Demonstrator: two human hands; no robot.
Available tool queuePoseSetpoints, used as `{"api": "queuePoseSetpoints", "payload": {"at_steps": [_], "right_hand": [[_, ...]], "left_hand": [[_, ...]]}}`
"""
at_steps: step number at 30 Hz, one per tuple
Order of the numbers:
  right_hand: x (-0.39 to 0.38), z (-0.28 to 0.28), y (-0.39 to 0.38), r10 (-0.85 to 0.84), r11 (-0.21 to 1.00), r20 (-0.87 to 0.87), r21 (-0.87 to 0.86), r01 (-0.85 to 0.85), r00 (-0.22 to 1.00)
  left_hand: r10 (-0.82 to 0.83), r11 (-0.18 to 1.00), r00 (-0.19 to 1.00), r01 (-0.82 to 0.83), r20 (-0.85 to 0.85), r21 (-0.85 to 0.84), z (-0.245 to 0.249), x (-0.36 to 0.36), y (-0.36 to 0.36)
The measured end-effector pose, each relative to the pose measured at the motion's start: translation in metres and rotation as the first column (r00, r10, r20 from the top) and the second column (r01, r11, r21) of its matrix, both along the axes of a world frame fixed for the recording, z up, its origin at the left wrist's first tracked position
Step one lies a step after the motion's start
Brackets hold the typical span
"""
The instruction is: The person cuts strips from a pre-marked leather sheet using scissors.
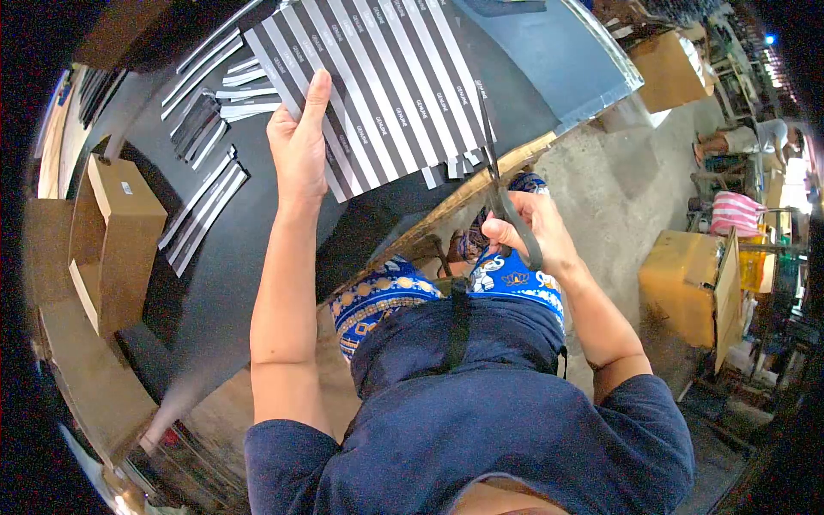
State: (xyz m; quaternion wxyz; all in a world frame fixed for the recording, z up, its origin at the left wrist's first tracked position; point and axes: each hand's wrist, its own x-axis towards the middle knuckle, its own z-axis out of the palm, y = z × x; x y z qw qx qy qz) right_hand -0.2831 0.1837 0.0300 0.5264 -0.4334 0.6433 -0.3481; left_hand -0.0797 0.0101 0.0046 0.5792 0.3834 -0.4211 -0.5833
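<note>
My left hand (300,142) grips the left edge of a sheet of black-and-white striped labels (378,94), thumb on top. Its stripes carry small print reading "GENUINE". My right hand (541,227) has its fingers through the handles of a pair of scissors (505,202), whose blades point away from me along the sheet's right edge. Small white label ends jut from the sheet's lower edge close to the blades. Left of my left hand, several bundles of cut label strips (204,210) lie on the dark tabletop (202,296).
An open cardboard box (133,202) stands at the left. The worn wooden table edge (446,206) runs just before my lap. Across the floor (592,189) to the right are another cardboard box (682,279), a pink striped bag (736,213) and a seated person (760,142).
</note>
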Motion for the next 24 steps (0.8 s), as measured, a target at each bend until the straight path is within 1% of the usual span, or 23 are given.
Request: {"api": "queuePoseSetpoints", "payload": {"at_steps": [3, 6, 8, 12, 15, 17, 21, 23, 24], "right_hand": [[-0.0017, -0.0003, -0.0022, 0.006, 1.0, -0.033, -0.029, -0.007, 0.999], [-0.0026, 0.0018, -0.0036, -0.013, 1.0, 0.007, -0.023, 0.013, 1.0], [-0.0046, 0.001, -0.0043, 0.017, 1.0, -0.051, -0.019, -0.018, 0.999], [-0.0038, 0.0004, -0.0044, -0.003, 0.999, -0.059, -0.033, 0.001, 0.998], [-0.0055, 0.0013, -0.0056, 0.011, 1.0, -0.086, -0.028, -0.013, 0.996], [-0.0068, 0.0031, -0.0064, 0.064, 0.998, -0.131, 0.015, -0.063, 0.989], [-0.0066, 0.003, -0.0061, 0.075, 0.997, -0.151, -0.003, -0.076, 0.986], [-0.004, 0.0037, -0.0064, 0.0, 1.0, -0.11, -0.002, -0.001, 0.994], [-0.0042, 0.0037, -0.0065, 0.0, 1.0, -0.11, -0.002, -0.001, 0.994]], "left_hand": [[-0.014, 1.0, 1.0, 0.014, -0.018, -0.011, -0.0011, 0.0001, -0.0003], [-0.011, 1.0, 1.0, 0.01, -0.024, -0.023, -0.0034, -0.0007, -0.0006], [-0.007, 1.0, 1.0, 0.007, -0.023, -0.024, -0.0028, -0.0009, -0.0007], [-0.01, 1.0, 1.0, 0.01, -0.026, -0.027, -0.0025, -0.0001, -0.0003], [-0.01, 1.0, 1.0, 0.009, -0.025, -0.017, -0.0005, -0.0007, 0.0011], [-0.005, 1.0, 1.0, 0.005, -0.018, -0.011, -0.0012, -0.0005, 0.0008], [0.01, 1.0, 1.0, -0.01, -0.018, -0.016, -0.0018, -0.0012, 0.0005], [0.011, 1.0, 1.0, -0.011, -0.013, -0.017, -0.0012, -0.0015, 0.001], [0.011, 1.0, 1.0, -0.011, -0.008, -0.018, -0.0008, -0.0014, 0.0013]]}}
